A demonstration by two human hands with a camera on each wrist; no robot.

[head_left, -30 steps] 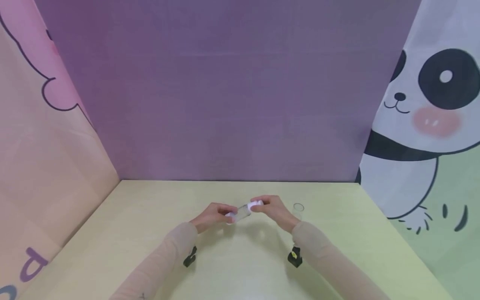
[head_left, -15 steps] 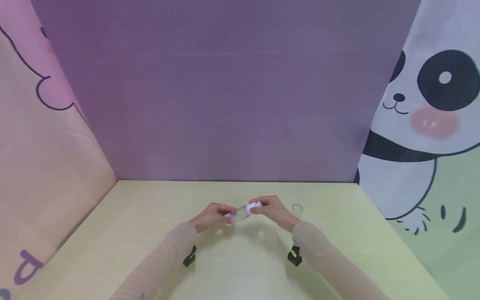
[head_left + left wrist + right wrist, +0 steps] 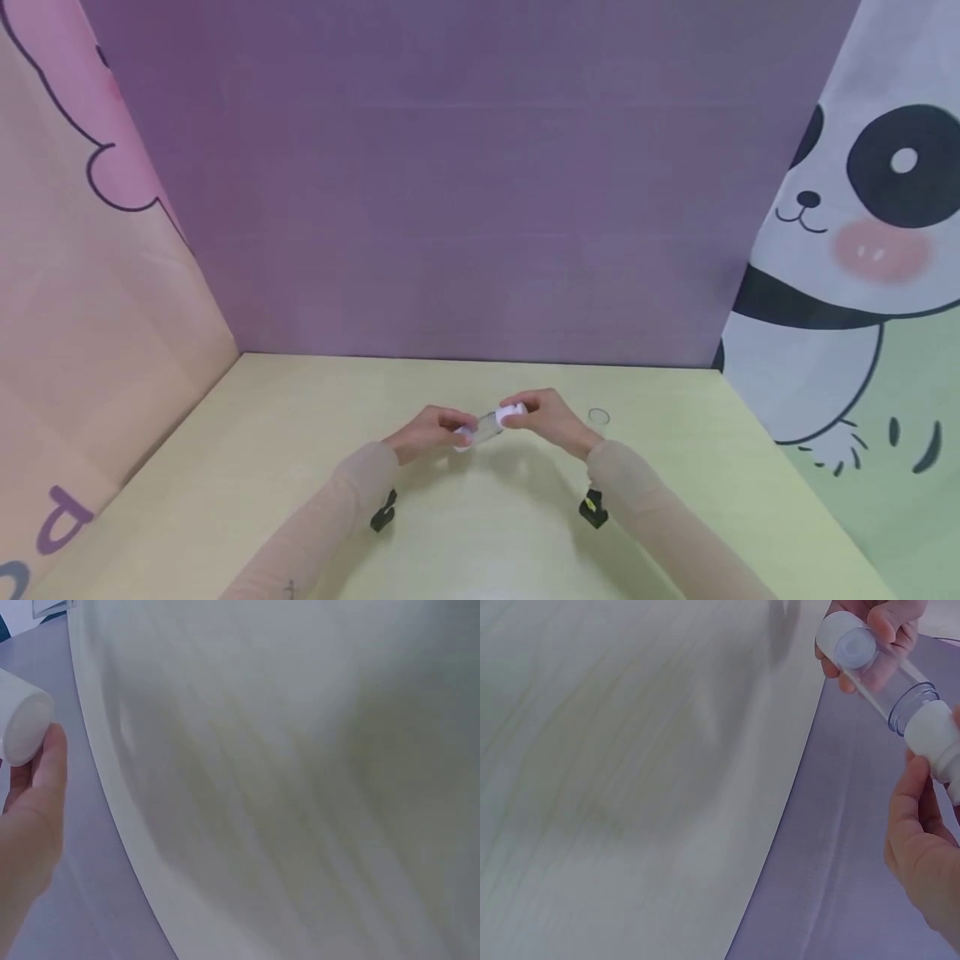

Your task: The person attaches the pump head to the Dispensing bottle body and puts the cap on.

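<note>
A clear cylindrical bottle (image 3: 487, 427) with a white base and a white top is held tilted above the table. My left hand (image 3: 427, 432) grips it by the white base (image 3: 840, 634), whose round underside also shows in the left wrist view. With thumb and fingers my right hand (image 3: 553, 421) pinches the white top (image 3: 932, 733) at the raised end. Ring-like ridges at the clear neck (image 3: 911, 705) show just beside that top. Part of the top is cut off by the right wrist view's edge.
A clear cup-like piece with a thin round rim (image 3: 598, 410) stands on the pale table (image 3: 480, 533), just behind my right wrist. A purple backdrop (image 3: 480, 208) rises at the table's far edge. Printed panels flank both sides, a panda (image 3: 847, 250) on the right one.
Both hands keep their hold on the bottle, at nearly the same spot and tilt. The head view has shifted slightly; nothing else has visibly moved.
</note>
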